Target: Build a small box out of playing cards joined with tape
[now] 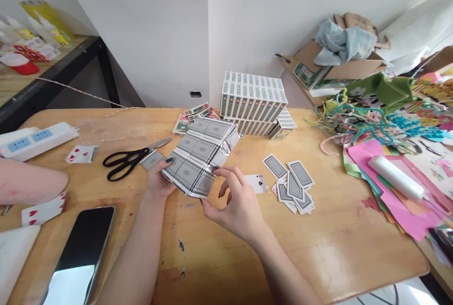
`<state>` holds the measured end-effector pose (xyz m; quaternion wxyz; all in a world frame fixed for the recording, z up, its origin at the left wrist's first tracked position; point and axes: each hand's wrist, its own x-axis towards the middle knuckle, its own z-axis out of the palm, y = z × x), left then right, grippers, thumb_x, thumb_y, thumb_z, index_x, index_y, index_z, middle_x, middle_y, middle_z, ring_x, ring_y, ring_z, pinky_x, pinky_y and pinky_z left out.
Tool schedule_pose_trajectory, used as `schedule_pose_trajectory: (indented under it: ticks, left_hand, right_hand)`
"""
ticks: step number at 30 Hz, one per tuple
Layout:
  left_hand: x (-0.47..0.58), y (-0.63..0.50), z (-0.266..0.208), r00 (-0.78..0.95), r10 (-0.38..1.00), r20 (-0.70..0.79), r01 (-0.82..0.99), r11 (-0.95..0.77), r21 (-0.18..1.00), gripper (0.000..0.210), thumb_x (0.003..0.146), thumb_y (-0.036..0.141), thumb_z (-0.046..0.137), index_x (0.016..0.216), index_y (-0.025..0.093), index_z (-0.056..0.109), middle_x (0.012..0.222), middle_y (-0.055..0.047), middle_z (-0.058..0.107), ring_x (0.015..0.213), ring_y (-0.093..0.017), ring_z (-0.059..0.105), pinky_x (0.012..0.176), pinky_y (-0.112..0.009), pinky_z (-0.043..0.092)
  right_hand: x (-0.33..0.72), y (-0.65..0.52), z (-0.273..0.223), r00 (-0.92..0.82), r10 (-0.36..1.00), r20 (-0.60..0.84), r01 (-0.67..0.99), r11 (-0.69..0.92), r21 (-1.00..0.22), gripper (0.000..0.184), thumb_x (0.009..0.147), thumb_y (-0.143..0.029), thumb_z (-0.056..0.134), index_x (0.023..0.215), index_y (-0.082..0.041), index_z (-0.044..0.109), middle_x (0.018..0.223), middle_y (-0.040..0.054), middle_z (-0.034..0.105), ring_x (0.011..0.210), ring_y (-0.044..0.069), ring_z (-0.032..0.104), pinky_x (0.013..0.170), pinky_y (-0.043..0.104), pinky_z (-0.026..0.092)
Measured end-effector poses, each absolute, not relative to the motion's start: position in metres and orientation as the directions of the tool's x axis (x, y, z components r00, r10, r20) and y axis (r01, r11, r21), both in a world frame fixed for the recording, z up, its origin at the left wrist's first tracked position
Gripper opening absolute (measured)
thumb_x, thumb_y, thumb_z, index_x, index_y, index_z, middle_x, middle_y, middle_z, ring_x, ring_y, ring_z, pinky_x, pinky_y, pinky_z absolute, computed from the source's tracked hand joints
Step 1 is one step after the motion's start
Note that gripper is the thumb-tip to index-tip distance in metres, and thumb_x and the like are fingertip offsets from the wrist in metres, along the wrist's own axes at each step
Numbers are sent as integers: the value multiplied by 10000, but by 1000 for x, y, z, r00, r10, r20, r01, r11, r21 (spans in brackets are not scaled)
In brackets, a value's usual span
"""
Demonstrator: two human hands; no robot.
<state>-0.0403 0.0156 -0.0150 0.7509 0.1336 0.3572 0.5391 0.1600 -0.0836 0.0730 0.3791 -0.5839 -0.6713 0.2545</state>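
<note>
A box-like structure made of playing cards (193, 156), with patterned grey card backs outward, is held tilted above the table. My left hand (160, 178) grips its left edge, the thumb with a dark nail lying on top. At its lower right side, my right hand (236, 201) has the index finger and thumb on the near edge and corner; the other fingers are curled. Right of this hand lie a two of spades (256, 184) face up and a loose pile of cards (295, 187), mostly face down. Black-handled scissors (127, 160) and a single card (151, 159) lie to the left.
Stacked card boxes (253, 100) stand at the back. A phone (79, 253), a power strip (42, 139) and another person's arm (31, 182) are at left. Coloured paper (385, 192), a white glue-gun-like tool (396, 177) and tangled cords (361, 116) cover the right.
</note>
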Motion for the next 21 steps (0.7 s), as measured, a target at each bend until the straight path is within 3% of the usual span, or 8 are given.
schedule_pose_trajectory:
  ticks: [2,5,8,10,12,15,18,21]
  left_hand:
    - [-42,15,-15,163,900,-404,-663,403,631,222,646,160,612,848,113,689,770,-98,746,843,-303,712,775,-428,592]
    - [-44,13,-13,196,902,-386,-606,421,676,226,610,177,630,821,123,689,761,-96,739,869,-318,703,749,-413,591]
    - [-41,11,-9,250,899,-359,-581,436,688,295,561,153,620,845,142,697,812,-96,741,922,-330,689,723,-396,589]
    - [-37,10,-5,283,898,-336,-564,440,699,349,533,146,628,873,144,705,872,-98,743,940,-328,684,726,-384,585]
    - [-33,9,-1,310,897,-315,-550,440,710,364,499,138,657,858,133,716,890,-104,744,923,-329,687,731,-379,583]
    - [-30,7,2,337,894,-294,-530,438,726,349,459,118,685,805,122,730,871,-109,748,874,-327,696,718,-372,582]
    - [-29,6,2,347,892,-289,-514,438,737,383,462,116,683,839,124,745,881,-109,751,850,-318,700,700,-362,580]
    - [-30,7,0,366,883,-293,-497,451,741,435,471,127,686,902,120,747,899,-117,750,845,-318,700,672,-351,576]
  right_hand:
    - [163,-84,70,-44,981,191,547,184,-817,443,680,-259,674,1104,-202,557,1100,82,609,596,96,546,510,265,511]
    - [173,-82,67,0,994,111,349,104,-931,323,706,-293,698,1000,-204,602,1020,68,632,671,120,589,540,258,534]
    - [188,-72,65,312,950,-26,78,-52,-996,273,745,-385,691,913,-185,612,910,58,654,783,161,643,652,300,569]
    - [198,-64,63,406,907,-111,-70,-90,-993,365,740,-405,700,1024,-186,628,1065,82,662,985,202,639,819,356,563]
    - [207,-56,62,396,898,-189,-230,-102,-968,462,720,-408,715,1126,-208,618,1173,81,643,1093,231,607,884,398,546]
    - [217,-50,58,250,922,-296,-421,-172,-890,445,690,-406,722,1081,-206,653,1124,79,676,1031,249,637,839,422,562]
    - [222,-50,54,121,944,-306,-480,-215,-851,362,676,-412,716,954,-182,686,1024,80,711,953,250,659,816,412,560]
    - [226,-52,51,114,947,-300,-494,-208,-844,338,662,-408,721,911,-183,682,978,77,723,906,249,670,813,417,555]
